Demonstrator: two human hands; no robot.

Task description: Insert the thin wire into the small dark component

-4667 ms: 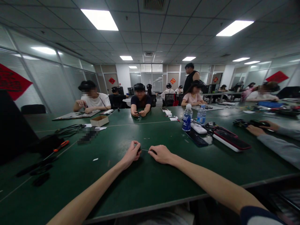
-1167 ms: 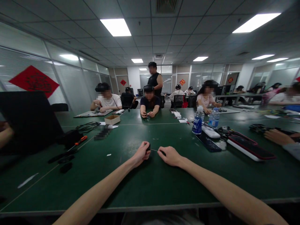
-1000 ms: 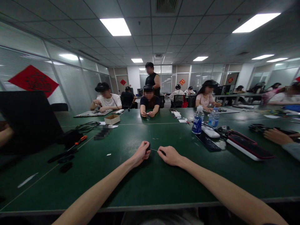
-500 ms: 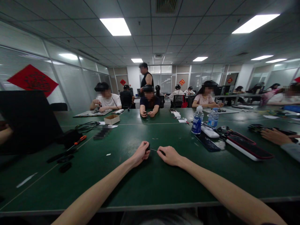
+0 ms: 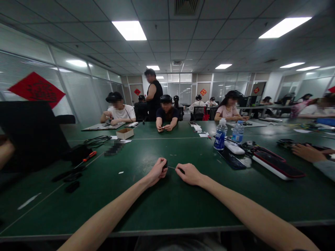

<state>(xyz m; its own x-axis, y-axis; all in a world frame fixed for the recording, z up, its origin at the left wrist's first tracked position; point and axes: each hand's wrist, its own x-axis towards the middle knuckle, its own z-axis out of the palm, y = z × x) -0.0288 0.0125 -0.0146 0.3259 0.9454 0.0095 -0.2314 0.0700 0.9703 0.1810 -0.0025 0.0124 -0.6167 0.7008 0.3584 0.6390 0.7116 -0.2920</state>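
My left hand [image 5: 156,170] is closed around a small black object [image 5: 165,164], most of it hidden by the fingers. Opposite it, above the green table [image 5: 146,205], my right hand [image 5: 190,173] pinches a screwdriver [image 5: 171,167]. Its thin metal shaft points left at the black object, and its dark handle is largely covered by my palm. Whether the tip touches the object is too small to tell. Both wrists stay low, close to the tabletop.
To the right are two water bottles [image 5: 220,135], a white case [image 5: 235,146] and a red-rimmed black device [image 5: 278,164]. A co-worker's hand [image 5: 306,152] is farther right. On the left lie an orange-handled tool [image 5: 89,156], dark parts [image 5: 72,186] and a cardboard box [image 5: 125,133]. Several people sit beyond.
My hands and the things in them look almost the same. In the background, the standing person has shifted to the left.
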